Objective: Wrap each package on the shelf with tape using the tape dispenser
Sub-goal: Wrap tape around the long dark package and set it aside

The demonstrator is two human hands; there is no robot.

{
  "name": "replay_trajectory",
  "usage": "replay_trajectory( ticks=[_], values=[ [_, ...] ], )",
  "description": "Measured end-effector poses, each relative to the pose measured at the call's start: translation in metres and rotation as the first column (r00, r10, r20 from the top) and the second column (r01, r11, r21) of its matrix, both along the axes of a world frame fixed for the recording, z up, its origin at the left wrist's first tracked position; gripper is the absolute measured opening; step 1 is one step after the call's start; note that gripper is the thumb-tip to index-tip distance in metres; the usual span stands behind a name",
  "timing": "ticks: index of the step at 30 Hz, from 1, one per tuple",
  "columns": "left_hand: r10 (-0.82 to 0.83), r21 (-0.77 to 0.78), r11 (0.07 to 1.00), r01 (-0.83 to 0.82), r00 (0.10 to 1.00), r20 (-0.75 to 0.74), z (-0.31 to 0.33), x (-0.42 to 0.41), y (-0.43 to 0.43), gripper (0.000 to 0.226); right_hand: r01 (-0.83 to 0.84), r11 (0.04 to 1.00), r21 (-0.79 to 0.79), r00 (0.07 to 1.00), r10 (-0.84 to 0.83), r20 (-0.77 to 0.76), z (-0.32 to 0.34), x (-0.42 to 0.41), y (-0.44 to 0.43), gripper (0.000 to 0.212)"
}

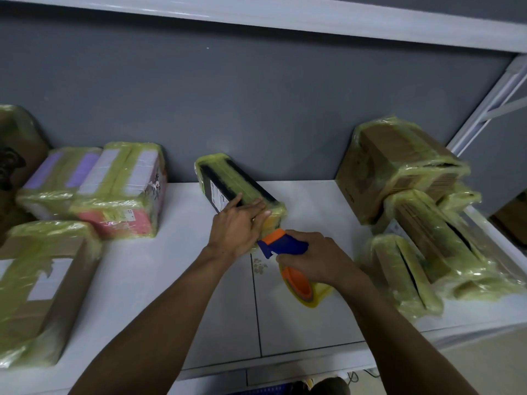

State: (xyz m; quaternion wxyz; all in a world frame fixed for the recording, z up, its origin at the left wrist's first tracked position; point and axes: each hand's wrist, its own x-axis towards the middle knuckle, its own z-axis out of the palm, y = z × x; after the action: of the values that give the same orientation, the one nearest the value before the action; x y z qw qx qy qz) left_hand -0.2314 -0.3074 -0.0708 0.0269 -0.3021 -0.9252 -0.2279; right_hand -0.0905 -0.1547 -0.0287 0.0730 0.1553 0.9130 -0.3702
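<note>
White shelf (pixel 299 323), black package (pixel 228 181) at mid-shelf, far end by the grey wall. Long box: white side label, yellowish tape lengthwise and over both ends. Blue-orange tape dispenser (pixel 285 246) noses against its near end, gripped by the right hand (pixel 316 259). Left hand (pixel 238 229) presses flat on top, fingers straight.

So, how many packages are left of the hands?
4: purple one, pink one beside it, brown box in front, cut-off one at the edge. Others may be hidden.
</note>
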Motion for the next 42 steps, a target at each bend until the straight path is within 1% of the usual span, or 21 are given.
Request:
replay_trajectory(
  ticks=[2, 5, 7, 10, 12, 13, 15, 19, 22, 23, 25, 27, 30, 32, 35, 39, 41, 42],
  values=[
    [0.001, -0.016, 1.0, -0.001, 1.0, -0.002, -0.002, 0.002, 0.001, 0.047, 0.017, 1.0, 0.017, 0.999, -0.018, 0.043, -0.002, -0.005, -0.002, 0.047],
    [-0.011, -0.04, 0.999, 0.01, 1.0, -0.018, -0.007, 0.006, 0.002, 0.047, 0.014, 1.0, 0.016, 0.994, -0.016, 0.112, -0.001, -0.016, -0.001, 0.036],
    [-0.031, -0.075, 0.997, 0.028, 0.999, -0.038, -0.011, 0.009, 0.003, 0.046, 0.009, 1.0, -0.005, 0.988, -0.008, 0.153, -0.002, -0.022, 0.001, 0.035],
    [-0.037, -0.093, 0.995, 0.034, 0.999, -0.036, -0.017, 0.011, 0.003, 0.046, 0.04, 0.994, -0.098, 0.98, -0.02, 0.196, -0.007, -0.026, 0.006, 0.039],
    [-0.032, -0.068, 0.997, 0.027, 0.996, -0.08, -0.019, 0.006, 0.004, 0.048, 0.08, 0.982, -0.17, 0.979, -0.045, 0.2, -0.008, -0.028, 0.011, 0.037],
    [-0.033, -0.056, 0.998, 0.028, 0.994, -0.1, -0.019, 0.004, 0.006, 0.05, 0.092, 0.979, -0.18, 0.978, -0.056, 0.199, -0.008, -0.03, 0.014, 0.037],
    [-0.036, -0.04, 0.999, 0.032, 0.994, -0.107, -0.02, 0.003, 0.008, 0.05, 0.075, 0.987, -0.144, 0.981, -0.047, 0.188, -0.007, -0.035, 0.016, 0.035],
    [-0.034, -0.033, 0.999, 0.03, 0.993, -0.115, -0.026, 0.003, 0.007, 0.055, -0.042, 0.999, 0.019, 0.987, 0.039, 0.156, -0.015, -0.034, 0.01, 0.027],
    [-0.02, -0.015, 1.0, 0.019, 0.996, -0.082, -0.031, 0.002, 0.003, 0.047, -0.101, 0.986, 0.13, 0.989, 0.085, 0.125, -0.023, -0.029, 0.01, 0.039],
    [-0.019, -0.009, 1.0, 0.018, 0.997, -0.072, -0.032, 0.003, 0.001, 0.046, -0.117, 0.983, 0.143, 0.988, 0.1, 0.121, -0.026, -0.029, 0.01, 0.039],
    [-0.023, 0.014, 1.0, 0.024, 0.997, -0.069, -0.033, 0.003, 0.001, 0.048, -0.121, 0.986, 0.119, 0.987, 0.107, 0.12, -0.027, -0.029, 0.01, 0.033],
    [-0.019, 0.017, 1.0, 0.02, 0.998, -0.056, -0.033, 0.004, 0.001, 0.045, -0.072, 0.997, 0.04, 0.989, 0.066, 0.132, -0.022, -0.031, 0.011, 0.027],
    [-0.024, 0.009, 1.0, 0.025, 0.998, -0.061, -0.032, 0.005, 0.002, 0.04, 0.047, 0.994, -0.095, 0.984, -0.03, 0.173, -0.014, -0.034, 0.011, 0.033],
    [-0.014, 0.019, 1.0, 0.015, 0.998, -0.068, -0.032, 0.005, 0.003, 0.04, 0.078, 0.99, -0.118, 0.978, -0.053, 0.2, -0.01, -0.037, 0.011, 0.037],
    [-0.014, 0.004, 1.0, 0.014, 0.998, -0.063, -0.031, 0.005, 0.005, 0.041, 0.046, 0.997, -0.055, 0.98, -0.035, 0.194, -0.012, -0.037, 0.007, 0.038],
    [-0.018, 0.023, 1.0, 0.019, 1.0, -0.022, -0.035, 0.008, 0.0, 0.044, -0.054, 0.992, 0.116, 0.989, 0.037, 0.143, -0.024, -0.03, -0.001, 0.035],
    [-0.018, 0.03, 0.999, 0.018, 1.0, -0.022, -0.038, 0.008, -0.002, 0.044, -0.075, 0.987, 0.142, 0.989, 0.055, 0.14, -0.025, -0.029, -0.005, 0.029],
    [-0.017, 0.03, 0.999, 0.018, 1.0, -0.019, -0.038, 0.008, -0.002, 0.044, -0.064, 0.989, 0.136, 0.987, 0.042, 0.156, -0.024, -0.031, -0.005, 0.03]
  ],
)
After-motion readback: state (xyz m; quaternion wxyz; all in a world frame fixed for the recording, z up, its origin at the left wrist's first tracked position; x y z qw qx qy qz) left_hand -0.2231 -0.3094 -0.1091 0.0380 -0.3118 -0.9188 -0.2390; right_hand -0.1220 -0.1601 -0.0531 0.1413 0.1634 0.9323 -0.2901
